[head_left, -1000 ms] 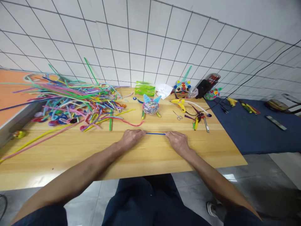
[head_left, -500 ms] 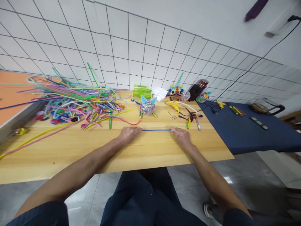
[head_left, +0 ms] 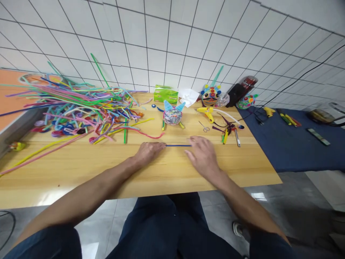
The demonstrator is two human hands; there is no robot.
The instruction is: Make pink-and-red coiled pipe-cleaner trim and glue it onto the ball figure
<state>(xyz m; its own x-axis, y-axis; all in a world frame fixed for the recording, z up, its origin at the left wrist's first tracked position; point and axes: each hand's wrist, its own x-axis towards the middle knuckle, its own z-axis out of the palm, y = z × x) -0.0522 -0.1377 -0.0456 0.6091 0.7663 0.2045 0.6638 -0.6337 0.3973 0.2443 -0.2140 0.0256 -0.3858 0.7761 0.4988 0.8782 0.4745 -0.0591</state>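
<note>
Your left hand (head_left: 150, 152) pinched the blue stem (head_left: 178, 145); your right hand (head_left: 203, 156) was spread at its right end.

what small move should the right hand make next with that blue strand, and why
Probably gently close the right hand onto the blue strand: its thumb stands apart from its fingers near the strand's right part, while the left hand appears to pinch the left end, so a second pinch would likely steady it.
</note>
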